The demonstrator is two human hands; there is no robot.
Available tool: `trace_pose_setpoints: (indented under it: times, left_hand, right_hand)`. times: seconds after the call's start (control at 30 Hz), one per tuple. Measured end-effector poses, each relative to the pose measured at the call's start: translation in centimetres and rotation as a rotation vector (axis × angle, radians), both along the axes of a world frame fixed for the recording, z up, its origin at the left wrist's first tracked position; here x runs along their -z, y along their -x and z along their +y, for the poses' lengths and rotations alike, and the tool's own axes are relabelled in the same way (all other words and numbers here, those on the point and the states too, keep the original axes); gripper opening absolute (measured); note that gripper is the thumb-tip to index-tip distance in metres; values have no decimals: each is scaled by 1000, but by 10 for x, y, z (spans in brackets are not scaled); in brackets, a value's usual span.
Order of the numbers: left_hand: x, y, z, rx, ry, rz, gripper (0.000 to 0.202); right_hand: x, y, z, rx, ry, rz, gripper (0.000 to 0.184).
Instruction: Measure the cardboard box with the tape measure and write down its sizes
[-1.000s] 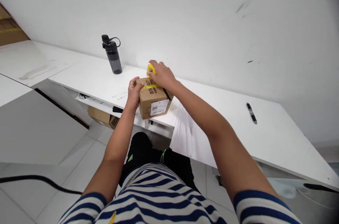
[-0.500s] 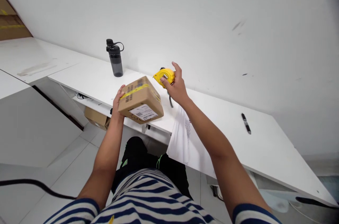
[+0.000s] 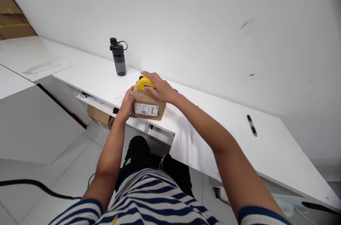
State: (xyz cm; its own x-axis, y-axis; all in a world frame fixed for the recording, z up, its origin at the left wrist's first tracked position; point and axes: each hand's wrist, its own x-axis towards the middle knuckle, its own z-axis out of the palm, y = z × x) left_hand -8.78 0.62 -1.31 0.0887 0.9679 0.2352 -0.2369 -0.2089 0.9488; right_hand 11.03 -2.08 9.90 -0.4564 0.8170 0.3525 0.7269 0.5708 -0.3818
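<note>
A small cardboard box (image 3: 161,108) with a white shipping label on its near side sits at the front edge of the white desk. My left hand (image 3: 128,103) grips the box by its left side, the fingers near the top left corner. Over the box's top, my right hand (image 3: 159,88) is closed around a yellow tape measure (image 3: 144,82). The tape measure lies at the upper left of the box top, close to my left fingertips. My right hand covers part of the box top.
A dark water bottle (image 3: 119,60) stands behind the box near the wall. White paper sheets (image 3: 183,140) hang over the desk's front edge. A black pen (image 3: 252,125) lies on the right. Another cardboard box (image 3: 99,116) sits below the desk, and large cartons (image 3: 13,19) stand far left.
The box has come down from a tilted, raised position to level at the desk edge. My right hand has brought the tape measure left and down onto the box top.
</note>
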Motion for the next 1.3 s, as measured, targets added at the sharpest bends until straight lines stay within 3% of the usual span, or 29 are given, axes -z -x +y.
trace_pose_setpoints:
  times: [0.13, 0.3, 0.53, 0.67, 0.9, 1.13, 1.3]
  left_hand:
    - [9, -10, -3, -80, -28, -19, 76]
    - [14, -8, 1, 7, -35, -39, 83]
    - [10, -12, -4, -100, -137, 45, 62]
    - [7, -12, -9, -186, -211, 188, 43]
    - [12, -10, -9, -272, -307, 287, 37]
    - [12, -12, -3, -247, -336, 248, 38]
    - [11, -12, -2, -254, -372, 273, 36]
  right_hand:
    - [-5, 14, 20, -65, -11, -161, 63]
    - [-9, 21, 30, -115, -7, -283, 54]
    - [-30, 22, 18, -37, 28, -456, 49]
    - [-35, 14, 9, -9, 38, -490, 49]
    - [-36, -29, -25, 83, 78, -560, 51]
    - [-25, -84, -62, 197, 160, -432, 49]
    - [-10, -109, -68, 204, 181, -303, 51]
